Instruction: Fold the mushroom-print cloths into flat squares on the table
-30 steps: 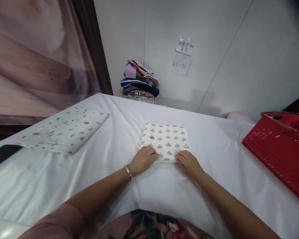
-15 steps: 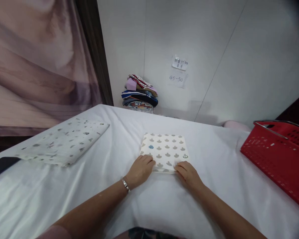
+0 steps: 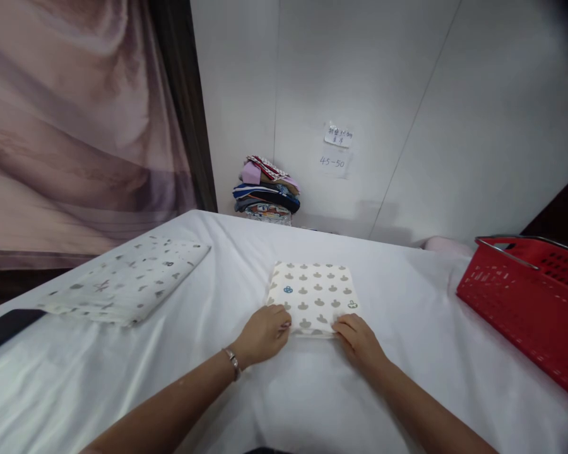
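Observation:
A small cream cloth [image 3: 315, 293], folded square and printed with grey shapes, lies flat on the white sheet [image 3: 218, 372] in front of me. My left hand [image 3: 261, 335] has its fingers curled, pinching the cloth's near left corner. At the near right corner my right hand [image 3: 358, 340] also grips the edge with bent fingers. A bracelet sits on my left wrist.
A larger folded patterned cloth [image 3: 132, 284] lies at the left. A red plastic basket [image 3: 530, 302] stands at the right edge. A pile of folded clothes [image 3: 267, 192] rests by the wall, under paper notes [image 3: 336, 148]. A dark flat object [image 3: 4, 328] is at far left.
The view has tilted up, so everything sits lower in the frame. Both hands stay at the near edge of the folded cloth, drawn back slightly toward its corners.

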Demonstrator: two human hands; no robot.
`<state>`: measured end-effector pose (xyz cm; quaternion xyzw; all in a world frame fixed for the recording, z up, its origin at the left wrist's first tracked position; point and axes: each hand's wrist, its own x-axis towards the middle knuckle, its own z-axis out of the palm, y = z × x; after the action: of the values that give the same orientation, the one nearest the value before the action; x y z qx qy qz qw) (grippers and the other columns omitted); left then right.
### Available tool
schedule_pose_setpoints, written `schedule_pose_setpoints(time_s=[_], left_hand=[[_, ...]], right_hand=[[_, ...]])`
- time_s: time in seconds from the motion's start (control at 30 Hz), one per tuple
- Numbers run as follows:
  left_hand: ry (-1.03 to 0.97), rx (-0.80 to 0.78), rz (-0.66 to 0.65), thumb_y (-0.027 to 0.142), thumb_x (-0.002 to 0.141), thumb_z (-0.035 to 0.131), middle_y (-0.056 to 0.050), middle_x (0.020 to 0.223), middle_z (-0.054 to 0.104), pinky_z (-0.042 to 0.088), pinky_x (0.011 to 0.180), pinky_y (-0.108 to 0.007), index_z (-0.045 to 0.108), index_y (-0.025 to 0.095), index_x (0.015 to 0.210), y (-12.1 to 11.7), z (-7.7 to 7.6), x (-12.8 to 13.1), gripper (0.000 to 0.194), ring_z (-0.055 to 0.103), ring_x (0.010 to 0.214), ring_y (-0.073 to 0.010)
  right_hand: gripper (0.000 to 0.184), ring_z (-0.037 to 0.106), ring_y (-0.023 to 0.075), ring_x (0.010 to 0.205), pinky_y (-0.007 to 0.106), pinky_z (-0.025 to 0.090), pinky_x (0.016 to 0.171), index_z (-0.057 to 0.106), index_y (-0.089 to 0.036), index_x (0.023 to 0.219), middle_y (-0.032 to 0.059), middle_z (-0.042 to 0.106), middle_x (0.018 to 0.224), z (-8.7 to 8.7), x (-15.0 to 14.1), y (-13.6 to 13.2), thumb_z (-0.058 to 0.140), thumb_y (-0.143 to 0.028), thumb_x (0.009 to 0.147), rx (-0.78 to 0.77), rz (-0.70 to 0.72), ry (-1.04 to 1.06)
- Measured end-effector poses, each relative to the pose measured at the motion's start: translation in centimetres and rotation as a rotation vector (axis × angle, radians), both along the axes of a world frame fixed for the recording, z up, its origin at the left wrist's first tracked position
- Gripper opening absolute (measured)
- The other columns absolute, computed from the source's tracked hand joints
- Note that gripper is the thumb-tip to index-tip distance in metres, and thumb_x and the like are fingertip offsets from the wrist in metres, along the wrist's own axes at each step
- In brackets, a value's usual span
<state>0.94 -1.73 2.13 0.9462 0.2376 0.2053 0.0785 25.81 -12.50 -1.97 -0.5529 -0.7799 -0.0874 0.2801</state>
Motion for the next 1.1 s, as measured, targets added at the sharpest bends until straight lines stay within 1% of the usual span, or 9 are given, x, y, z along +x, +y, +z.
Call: schedule_pose_setpoints(time_s=[0.13, 0.37, 0.47, 0.57, 0.7, 0.8, 0.9, 1.0, 1.1], left_hand=[[-0.128, 0.013, 0.045, 0.026, 0.084, 0.042, -0.005, 0.098, 0.057, 0.041, 0.08, -0.032, 0.054, 0.02, 0.095, 1.3, 1.5, 2.2, 0.017, 0.051, 0.093, -0.0176], [0.085, 0.12, 0.061, 0.041, 0.087, 0.036, -0.005, 0.136, 0.039, 0.024, 0.102, -0.045, 0.044, 0.024, 0.123, 1.8, -2.8, 4.3, 0.04, 0.03, 0.126, -0.0234], [0.131, 0.143, 0.088, 0.042, 0.088, 0.033, -0.004, 0.137, 0.037, 0.022, 0.103, -0.045, 0.042, 0.025, 0.125, 1.7, -3.4, 4.3, 0.042, 0.028, 0.127, -0.0231], [0.132, 0.164, 0.093, 0.042, 0.088, 0.032, -0.005, 0.137, 0.037, 0.021, 0.103, -0.046, 0.041, 0.024, 0.126, 1.5, -3.2, 4.2, 0.043, 0.028, 0.128, -0.0234], [0.12, 0.145, 0.094, 0.042, 0.088, 0.032, -0.006, 0.137, 0.038, 0.019, 0.104, -0.048, 0.04, 0.023, 0.127, 1.1, -3.1, 3.8, 0.044, 0.026, 0.128, -0.0238], [0.138, 0.051, 0.061, 0.042, 0.087, 0.036, -0.005, 0.135, 0.04, 0.023, 0.102, -0.047, 0.044, 0.025, 0.124, 1.3, -2.2, 3.5, 0.042, 0.03, 0.127, -0.0231], [0.156, -0.081, 0.029, 0.039, 0.089, 0.032, -0.003, 0.124, 0.053, 0.033, 0.097, -0.039, 0.056, 0.026, 0.11, 2.7, -0.6, 4.1, 0.035, 0.043, 0.117, -0.0192], [0.086, -0.048, 0.197, 0.042, 0.088, 0.032, -0.005, 0.13, 0.046, 0.026, 0.101, -0.043, 0.054, 0.025, 0.114, 5.0, 0.2, 5.6, 0.039, 0.035, 0.124, -0.022], [0.153, -0.057, 0.351, 0.048, 0.084, 0.036, -0.007, 0.142, 0.027, 0.016, 0.103, -0.051, 0.042, 0.022, 0.127, 6.7, -1.3, 6.8, 0.051, 0.018, 0.131, -0.0272]], right_hand=[[0.02, 0.052, 0.0184, 0.081, 0.032, 0.043, 0.069, 0.058, -0.02, 0.093, 0.0082, 0.057, 0.089, 0.3, -0.1, 0.0, 0.039, -0.018, 0.086, -0.038, 0.001, -0.001], [0.018, 0.052, 0.0171, 0.079, 0.031, 0.044, 0.069, 0.059, -0.021, 0.083, 0.0048, 0.058, 0.084, 3.2, -0.6, -0.6, 0.041, -0.022, 0.087, -0.226, -0.016, 0.124], [0.026, 0.053, 0.0159, 0.075, 0.03, 0.044, 0.07, 0.057, -0.021, 0.071, 0.0025, 0.057, 0.074, 5.0, -1.4, 1.2, 0.038, -0.025, 0.088, -0.276, -0.037, 0.216], [0.023, 0.053, 0.017, 0.094, 0.032, 0.042, 0.083, 0.061, -0.022, 0.087, 0.0053, 0.06, 0.095, 5.9, -2.4, 4.6, 0.038, -0.029, 0.088, -0.19, -0.029, 0.274], [0.043, 0.024, 0.0234, 0.128, 0.042, 0.022, 0.102, 0.045, -0.02, 0.124, 0.0095, 0.034, 0.138, 4.5, -3.1, 8.5, 0.042, -0.04, 0.085, -0.313, -0.096, 0.131], [0.057, 0.009, 0.0254, 0.133, 0.048, 0.01, 0.104, 0.033, -0.019, 0.133, 0.01, 0.02, 0.144, 2.6, -3.0, 9.2, 0.033, -0.051, 0.086, -0.534, -0.158, 0.004], [0.061, 0.004, 0.0227, 0.134, 0.046, 0.005, 0.105, 0.027, -0.02, 0.136, 0.0083, 0.015, 0.146, 1.4, -3.0, 8.9, 0.022, -0.055, 0.087, -0.57, -0.175, -0.033], [0.061, 0.003, 0.022, 0.134, 0.045, 0.004, 0.105, 0.025, -0.022, 0.137, 0.007, 0.014, 0.146, 1.6, -3.1, 8.8, 0.022, -0.057, 0.087, -0.583, -0.192, -0.026], [0.061, 0.004, 0.0213, 0.134, 0.044, 0.005, 0.105, 0.024, -0.024, 0.137, 0.006, 0.013, 0.146, 2.2, -2.3, 9.2, 0.024, -0.057, 0.086, -0.622, -0.171, -0.022]])
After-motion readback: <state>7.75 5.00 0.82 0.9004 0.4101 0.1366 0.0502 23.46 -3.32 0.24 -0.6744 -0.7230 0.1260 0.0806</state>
